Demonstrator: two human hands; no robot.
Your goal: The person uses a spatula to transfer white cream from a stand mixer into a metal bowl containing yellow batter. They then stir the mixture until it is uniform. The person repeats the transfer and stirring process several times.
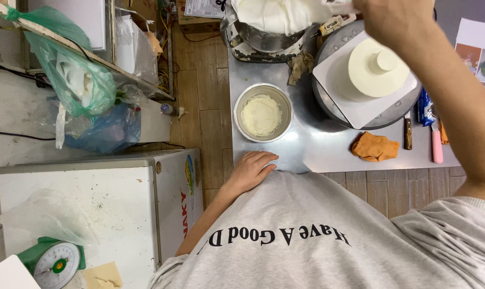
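My left hand [250, 171] rests flat on the near edge of the steel table [312, 150], fingers apart, holding nothing. Just beyond it stands a steel bowl [263, 112] with pale cream in it. My right hand [395, 21] is raised at the top, above a cream-coloured two-tier cake [373, 67]. Its fingers are closed on the end of a white bag [280, 15] that stretches left over a steel mixing bowl [266, 38]. The cake stands on a white square board [371, 109] on a round metal turntable [395, 119].
An orange cloth [374, 147], a brown-handled knife [408, 134], a pink-handled tool [437, 144] and a blue packet [424, 107] lie at the right. On the left stand a white chest freezer [92, 208], a green kitchen scale [55, 262] and plastic bags [82, 80].
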